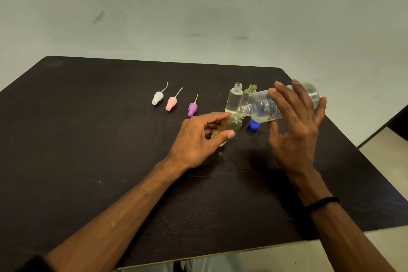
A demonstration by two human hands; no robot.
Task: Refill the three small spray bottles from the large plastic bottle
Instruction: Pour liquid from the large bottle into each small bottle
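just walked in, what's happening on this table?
A person is refilling small spray bottles. The right hand tips the large plastic bottle so its neck meets the mouth of a yellowish small bottle, which the left hand holds tilted. Two more open small bottles stand behind. Three spray tops, white, pink and purple, lie to the left; a blue cap sits under the big bottle.

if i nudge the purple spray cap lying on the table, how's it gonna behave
The purple spray cap lies on its side and looks rounded, so it would probably roll or pivot rather than slide straight. It looks like small plastic, so likely very light. Its thin dip tube sticks out and would probably flex easily.
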